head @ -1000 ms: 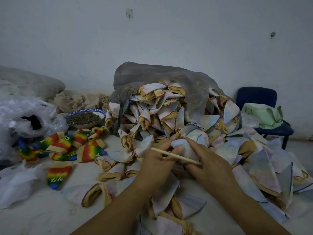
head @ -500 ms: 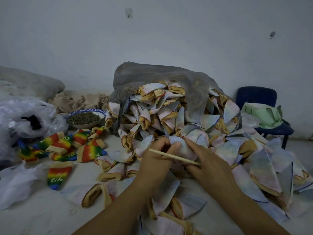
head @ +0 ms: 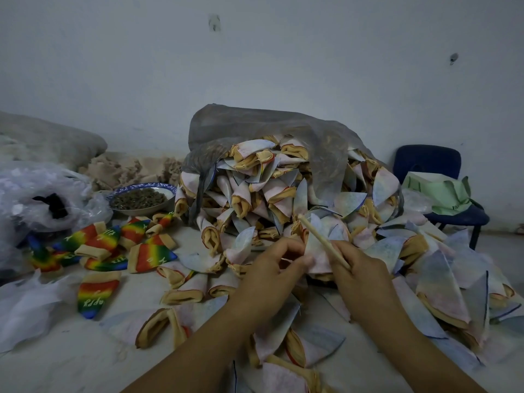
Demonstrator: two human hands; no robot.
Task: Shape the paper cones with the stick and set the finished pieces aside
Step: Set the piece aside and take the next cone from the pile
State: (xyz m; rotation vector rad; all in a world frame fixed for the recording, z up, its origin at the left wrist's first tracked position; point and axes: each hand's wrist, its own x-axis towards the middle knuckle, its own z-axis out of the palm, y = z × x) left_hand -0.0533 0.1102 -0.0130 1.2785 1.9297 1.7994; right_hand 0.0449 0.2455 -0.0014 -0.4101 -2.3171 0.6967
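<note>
A pale paper cone (head: 319, 251) with a tan lining sits between my hands at the centre. My left hand (head: 269, 276) grips its lower edge with curled fingers. My right hand (head: 360, 276) pinches a thin wooden stick (head: 323, 241), which slants up and left over the cone. Behind rises a big heap of pale cones (head: 272, 191) spilling from a grey plastic bag (head: 255, 129). Rainbow-coloured pieces (head: 113, 245) lie in a group at the left.
A blue-rimmed bowl (head: 141, 198) of dark bits stands left of the heap. Crumpled clear plastic (head: 42, 194) fills the far left. A blue chair (head: 433, 177) with a green bag (head: 436, 191) is at the right. Loose cones (head: 442, 282) cover the near table.
The stick has swung from lying nearly level across both hands to pointing up and left. My left hand has dropped lower on the cone.
</note>
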